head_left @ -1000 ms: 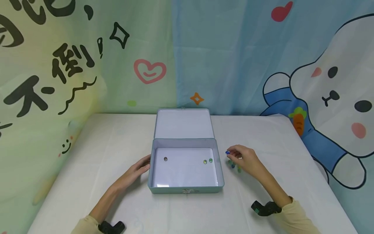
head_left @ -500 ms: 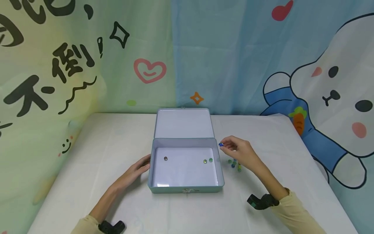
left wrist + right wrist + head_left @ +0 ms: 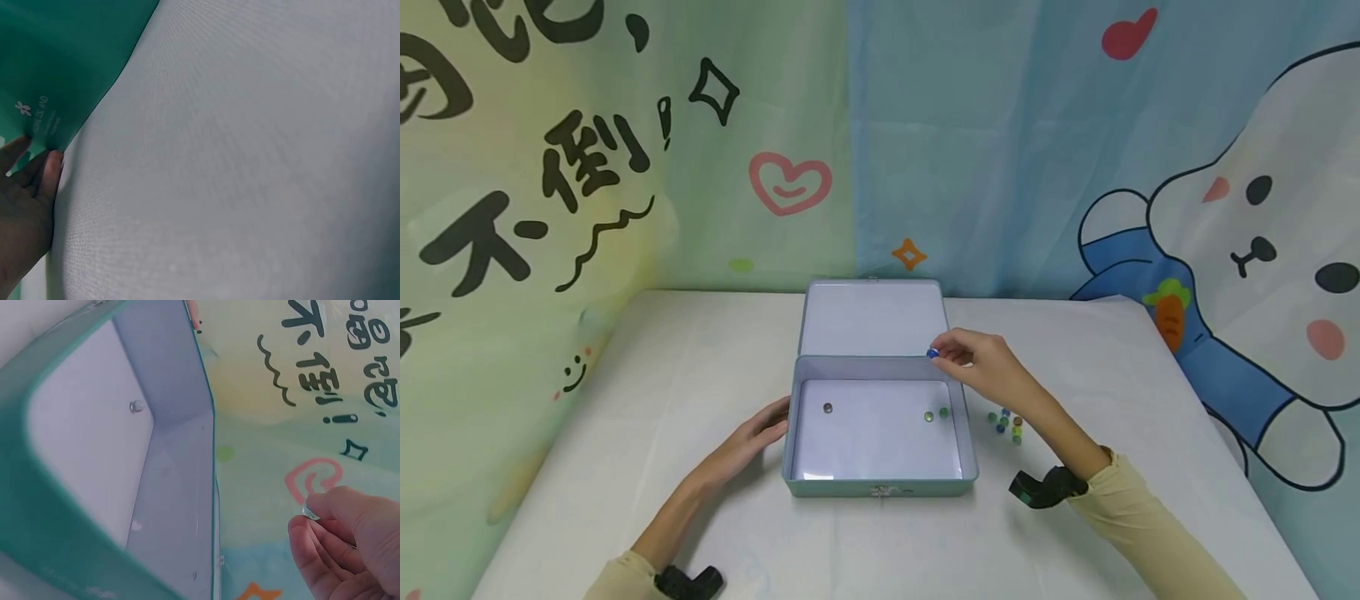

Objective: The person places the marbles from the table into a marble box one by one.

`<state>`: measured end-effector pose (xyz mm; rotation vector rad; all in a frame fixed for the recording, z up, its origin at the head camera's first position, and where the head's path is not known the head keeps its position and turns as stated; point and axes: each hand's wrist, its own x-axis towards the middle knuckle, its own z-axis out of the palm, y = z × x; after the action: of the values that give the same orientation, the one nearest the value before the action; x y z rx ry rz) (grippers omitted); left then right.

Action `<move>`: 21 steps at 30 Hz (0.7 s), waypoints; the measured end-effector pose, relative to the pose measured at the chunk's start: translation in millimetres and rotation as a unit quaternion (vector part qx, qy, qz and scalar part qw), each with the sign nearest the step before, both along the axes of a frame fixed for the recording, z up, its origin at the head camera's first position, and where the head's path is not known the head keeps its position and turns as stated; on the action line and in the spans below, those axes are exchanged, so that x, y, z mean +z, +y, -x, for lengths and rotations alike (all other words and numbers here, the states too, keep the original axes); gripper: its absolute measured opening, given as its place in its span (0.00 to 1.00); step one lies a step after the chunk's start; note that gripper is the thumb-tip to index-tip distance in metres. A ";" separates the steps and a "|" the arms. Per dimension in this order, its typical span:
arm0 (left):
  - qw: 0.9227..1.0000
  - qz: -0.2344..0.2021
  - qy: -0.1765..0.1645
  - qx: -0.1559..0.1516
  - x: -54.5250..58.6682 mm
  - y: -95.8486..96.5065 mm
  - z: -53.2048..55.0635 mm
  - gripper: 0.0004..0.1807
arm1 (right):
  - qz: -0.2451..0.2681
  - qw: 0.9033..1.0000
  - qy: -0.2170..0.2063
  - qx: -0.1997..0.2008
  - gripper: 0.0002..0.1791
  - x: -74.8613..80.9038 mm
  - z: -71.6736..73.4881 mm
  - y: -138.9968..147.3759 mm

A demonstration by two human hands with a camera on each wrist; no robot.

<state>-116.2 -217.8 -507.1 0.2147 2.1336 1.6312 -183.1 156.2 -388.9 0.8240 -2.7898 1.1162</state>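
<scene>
While the left hand [image 3: 748, 435] rests relaxed against the green tin [image 3: 835, 488], fingers loosely extended, a shiny little deep-blue marble [image 3: 932, 353] is near its back-right rim, pinched in the right hand [image 3: 988, 367], with loose marbles [image 3: 1003, 422] farther right.

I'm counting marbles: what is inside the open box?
Inside the box: a brownish marble at left, two greenish marbles at right. In the head view, the right hand covers the back right corner; the front wall's inner face is hidden.
</scene>
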 end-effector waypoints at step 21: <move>1.000 -0.006 0.001 -0.006 -0.1 -1.3 0.6 0.33 | -0.040 0.985 -0.081 0.146 0.08 -3.9 37.0 -62.6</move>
<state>-116.9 -219.1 -507.2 0.2321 2.1209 1.6369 -220.0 93.6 -392.8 1.2374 -2.9315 1.1606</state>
